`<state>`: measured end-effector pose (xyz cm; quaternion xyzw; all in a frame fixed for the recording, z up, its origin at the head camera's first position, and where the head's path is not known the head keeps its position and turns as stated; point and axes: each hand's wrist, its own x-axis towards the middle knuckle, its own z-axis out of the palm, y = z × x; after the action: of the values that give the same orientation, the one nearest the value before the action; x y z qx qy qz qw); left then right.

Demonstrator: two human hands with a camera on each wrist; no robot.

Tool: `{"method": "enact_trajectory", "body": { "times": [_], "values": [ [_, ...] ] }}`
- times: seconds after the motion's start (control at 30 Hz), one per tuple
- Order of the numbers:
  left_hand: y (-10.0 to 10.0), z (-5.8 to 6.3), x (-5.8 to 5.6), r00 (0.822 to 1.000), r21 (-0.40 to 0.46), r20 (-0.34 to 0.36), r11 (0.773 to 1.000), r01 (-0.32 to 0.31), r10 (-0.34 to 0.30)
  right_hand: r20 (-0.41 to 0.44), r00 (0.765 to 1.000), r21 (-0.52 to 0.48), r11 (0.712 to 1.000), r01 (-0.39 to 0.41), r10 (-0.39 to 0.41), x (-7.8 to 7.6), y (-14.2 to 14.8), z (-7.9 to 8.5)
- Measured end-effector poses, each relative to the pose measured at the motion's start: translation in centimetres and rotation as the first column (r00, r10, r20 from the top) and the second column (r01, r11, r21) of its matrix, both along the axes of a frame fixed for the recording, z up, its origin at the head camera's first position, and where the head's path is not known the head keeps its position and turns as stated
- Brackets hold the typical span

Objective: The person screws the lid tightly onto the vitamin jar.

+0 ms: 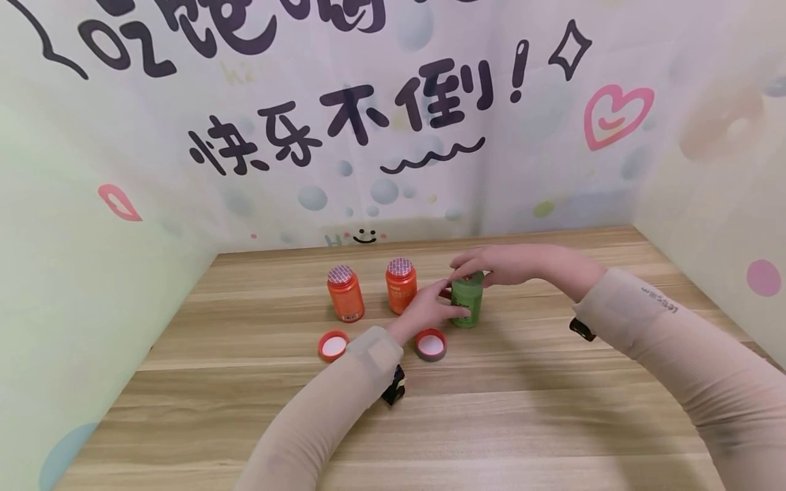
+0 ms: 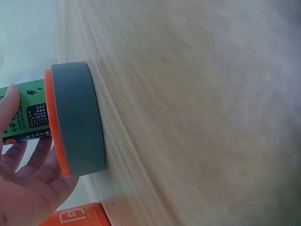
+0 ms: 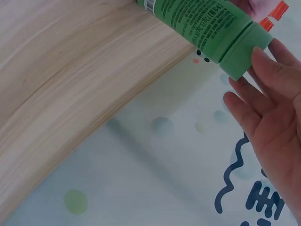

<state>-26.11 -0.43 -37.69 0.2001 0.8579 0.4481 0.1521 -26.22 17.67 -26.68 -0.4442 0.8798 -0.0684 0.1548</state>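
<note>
My left hand holds a green bottle round its body, the bottle standing upright on the wooden table. From above, my right hand grips the bottle's green cap with thumb and fingertips. The cap sits on the bottle, a thin line showing between it and the body in the right wrist view. Dark print covers the label. Just in front of the bottle lies a loose grey-and-orange cap, its white inside facing up; in the left wrist view this cap partly blocks the bottle.
Two orange bottles, capless with patterned seals over their mouths, stand left of the green one. Another upturned cap with an orange rim lies before them. A printed cloth backdrop rises behind the table and along both sides.
</note>
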Motion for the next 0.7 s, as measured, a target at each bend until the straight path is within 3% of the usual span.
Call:
{"method": "enact_trajectory", "body": {
  "times": [0.37, 0.7],
  "values": [
    [0.06, 0.31, 0.14, 1.0, -0.019, 0.008, 1.0, -0.008, 0.009, -0.056, 0.998, 0.003, 1.0, 0.022, -0.022, 0.13, -0.06, -0.42],
    [0.09, 0.13, 0.05, 1.0, -0.019, 0.013, 1.0, -0.009, 0.009, -0.109, 0.985, 0.058, 0.988, 0.144, -0.137, 0.19, -0.9, -0.59]
  ]
}}
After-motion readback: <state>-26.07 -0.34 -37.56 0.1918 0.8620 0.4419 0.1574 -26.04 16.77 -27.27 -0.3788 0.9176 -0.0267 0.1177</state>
